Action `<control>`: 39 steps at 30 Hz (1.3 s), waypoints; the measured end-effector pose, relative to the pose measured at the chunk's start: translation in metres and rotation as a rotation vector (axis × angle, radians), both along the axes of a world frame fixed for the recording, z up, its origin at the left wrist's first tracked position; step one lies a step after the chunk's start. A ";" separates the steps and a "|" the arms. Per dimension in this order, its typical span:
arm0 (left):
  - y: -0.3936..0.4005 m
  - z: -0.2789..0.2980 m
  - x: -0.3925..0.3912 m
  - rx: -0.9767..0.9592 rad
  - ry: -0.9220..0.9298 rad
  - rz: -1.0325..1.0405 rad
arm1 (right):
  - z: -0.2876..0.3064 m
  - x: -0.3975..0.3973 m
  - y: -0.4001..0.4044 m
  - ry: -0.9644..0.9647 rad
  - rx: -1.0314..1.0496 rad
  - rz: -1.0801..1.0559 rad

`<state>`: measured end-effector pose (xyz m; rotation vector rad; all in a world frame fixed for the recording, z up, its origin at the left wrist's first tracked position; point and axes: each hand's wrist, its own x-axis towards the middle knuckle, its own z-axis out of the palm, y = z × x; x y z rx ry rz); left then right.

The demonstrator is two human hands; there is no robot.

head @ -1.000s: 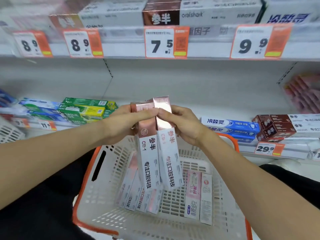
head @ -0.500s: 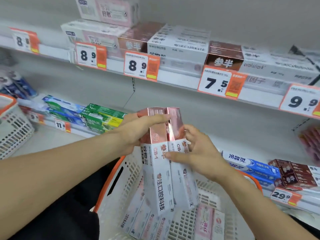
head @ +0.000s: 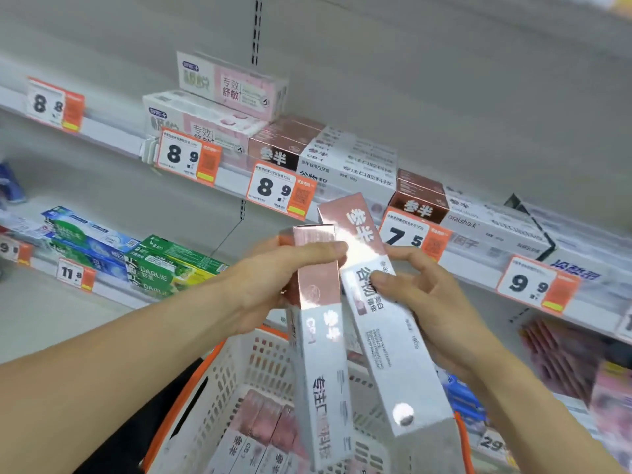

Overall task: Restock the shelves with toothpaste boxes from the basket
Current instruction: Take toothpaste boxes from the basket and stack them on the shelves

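Since half second before: both boxes lifted higher toward upper shelf (head: 232,172), right one now tilted away from left one.

Left: green boxes (head: 171,268) on lower shelf. Left hand (head: 273,285), grip curled round top of left box (head: 318,336). Right hand (head: 434,302), grip pinching right box (head: 383,319). Below: basket (head: 219,388), more boxes inside.

Advice, my judgement: separate boxes fully, turn flat, slide beside matching brown-white stack (head: 328,155).

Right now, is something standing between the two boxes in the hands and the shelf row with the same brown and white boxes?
Nothing visible blocks them. The left hand and right hand hold the two toothpaste boxes in open air below the matching boxes; only the price tags hang on the shelf edge.
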<state>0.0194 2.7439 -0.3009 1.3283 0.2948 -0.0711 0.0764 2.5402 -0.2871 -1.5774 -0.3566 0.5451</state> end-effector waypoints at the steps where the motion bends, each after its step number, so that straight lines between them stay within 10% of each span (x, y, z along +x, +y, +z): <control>1: -0.004 0.001 0.000 -0.026 -0.025 0.047 | 0.005 -0.003 0.001 -0.045 -0.034 0.011; 6: -0.015 0.008 0.000 -0.104 -0.134 0.216 | 0.037 -0.007 -0.001 -0.272 -0.317 0.231; 19: -0.002 0.024 0.027 -0.394 -0.126 0.476 | 0.138 0.121 0.093 -1.200 -0.732 -0.003; 39: 0.017 0.038 0.067 -0.518 -0.154 0.597 | 0.113 0.276 0.148 -0.894 -1.013 0.287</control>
